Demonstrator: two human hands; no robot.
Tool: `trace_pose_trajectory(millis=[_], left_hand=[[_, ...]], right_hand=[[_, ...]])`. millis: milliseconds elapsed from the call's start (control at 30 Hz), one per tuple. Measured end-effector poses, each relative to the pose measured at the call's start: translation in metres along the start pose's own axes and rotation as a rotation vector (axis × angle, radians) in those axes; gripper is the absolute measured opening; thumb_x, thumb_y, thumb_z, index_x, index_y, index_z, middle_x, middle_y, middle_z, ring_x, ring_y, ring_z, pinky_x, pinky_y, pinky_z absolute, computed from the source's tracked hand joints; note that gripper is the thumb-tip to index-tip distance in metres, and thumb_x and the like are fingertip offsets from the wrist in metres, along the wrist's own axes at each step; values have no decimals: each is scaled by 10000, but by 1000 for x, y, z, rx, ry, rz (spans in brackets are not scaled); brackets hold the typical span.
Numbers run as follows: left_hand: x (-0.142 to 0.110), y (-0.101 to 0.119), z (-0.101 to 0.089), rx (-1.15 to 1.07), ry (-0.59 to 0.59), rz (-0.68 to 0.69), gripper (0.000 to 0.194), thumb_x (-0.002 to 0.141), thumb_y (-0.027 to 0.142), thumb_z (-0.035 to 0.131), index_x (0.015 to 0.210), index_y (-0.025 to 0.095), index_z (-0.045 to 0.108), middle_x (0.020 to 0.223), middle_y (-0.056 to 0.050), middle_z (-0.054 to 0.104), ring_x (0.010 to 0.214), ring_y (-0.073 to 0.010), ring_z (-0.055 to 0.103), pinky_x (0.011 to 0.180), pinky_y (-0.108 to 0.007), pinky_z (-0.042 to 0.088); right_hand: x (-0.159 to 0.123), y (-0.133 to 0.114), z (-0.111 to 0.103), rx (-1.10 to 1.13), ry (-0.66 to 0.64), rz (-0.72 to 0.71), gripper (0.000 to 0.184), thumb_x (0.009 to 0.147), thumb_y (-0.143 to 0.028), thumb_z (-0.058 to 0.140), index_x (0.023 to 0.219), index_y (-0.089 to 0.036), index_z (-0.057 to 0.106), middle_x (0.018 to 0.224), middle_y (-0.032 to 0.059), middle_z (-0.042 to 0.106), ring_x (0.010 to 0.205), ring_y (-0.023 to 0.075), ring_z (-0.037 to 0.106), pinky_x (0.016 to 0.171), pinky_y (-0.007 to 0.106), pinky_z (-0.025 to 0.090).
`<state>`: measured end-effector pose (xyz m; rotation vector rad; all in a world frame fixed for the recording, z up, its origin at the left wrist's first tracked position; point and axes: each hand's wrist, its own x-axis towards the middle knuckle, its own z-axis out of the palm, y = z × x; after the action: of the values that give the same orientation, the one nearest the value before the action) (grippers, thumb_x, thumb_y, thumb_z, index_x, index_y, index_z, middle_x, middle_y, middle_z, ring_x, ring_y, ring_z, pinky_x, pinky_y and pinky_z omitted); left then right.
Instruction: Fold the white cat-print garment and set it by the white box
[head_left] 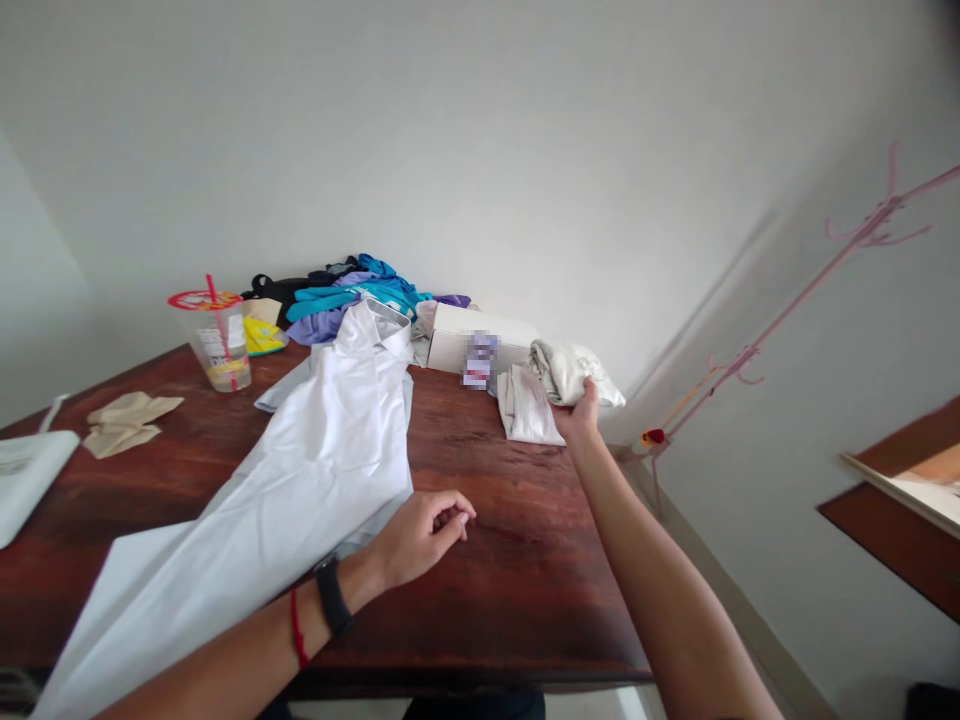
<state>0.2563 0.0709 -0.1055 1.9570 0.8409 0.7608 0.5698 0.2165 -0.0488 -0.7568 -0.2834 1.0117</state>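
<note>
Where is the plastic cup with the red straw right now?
In the head view the plastic cup stands at the far left of the wooden table, beside the pile of clothes and beyond the white shirt.

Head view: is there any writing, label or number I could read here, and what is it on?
None can be read.
Cup: red print on its lid and a label on its side, both too small to read.
White box: its label is blurred out.
Yellow packet behind the cup: print too small to tell.
</note>
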Motion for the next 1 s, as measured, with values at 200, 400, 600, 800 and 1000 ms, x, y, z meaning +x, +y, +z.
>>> trace_pose_trajectory(millis=[200, 400, 600, 800, 1000], left_hand=[[0, -3, 0, 15, -20, 3, 241, 995, 341, 529, 1028, 199, 721, 882, -22, 770, 819, -177, 721, 748, -251, 500], [0, -1, 0, 113, -34, 21, 229, 984, 310, 532, 1031, 213, 734, 882, -12, 776, 829, -182, 720, 737, -248, 493], [1, -1, 3, 153, -21, 31, 199, 975, 263, 540, 1022, 217, 728, 849, 5, 771, 807, -170, 716, 751, -244, 486], [1, 0, 6, 211, -17, 50, 192, 976, 239, 540, 1021, 224, 726, 844, 6, 760, 808, -171, 706, 763, -255, 494], [1, -2, 9, 288, -15, 93, 189, 987, 227, 538, 1016, 226, 725, 881, -1, 758, 839, -175, 707, 804, -270, 507]], right_hand=[[1, 28, -38, -178, -19, 262, 374, 1060, -342, 492, 1405, -200, 505, 1042, 85, 775, 825, 184, 768, 747, 347, 666], [-23, 14, -56, -429, -140, 466, 433, 1086, -478, 379, 1186, -120, 601, 932, 157, 768, 765, 208, 780, 597, 271, 645], [-66, 47, -58, -705, -370, 483, 365, 1051, -443, 483, 937, -138, 648, 841, 128, 785, 640, 181, 759, 511, 223, 572], [-83, 67, -59, -903, -576, 229, 222, 959, -322, 661, 820, -149, 674, 666, 32, 735, 553, 116, 690, 479, 155, 490], [-84, 65, -62, -1005, -734, 31, 211, 899, -339, 703, 790, -159, 697, 660, 11, 712, 563, 113, 648, 480, 173, 480]])
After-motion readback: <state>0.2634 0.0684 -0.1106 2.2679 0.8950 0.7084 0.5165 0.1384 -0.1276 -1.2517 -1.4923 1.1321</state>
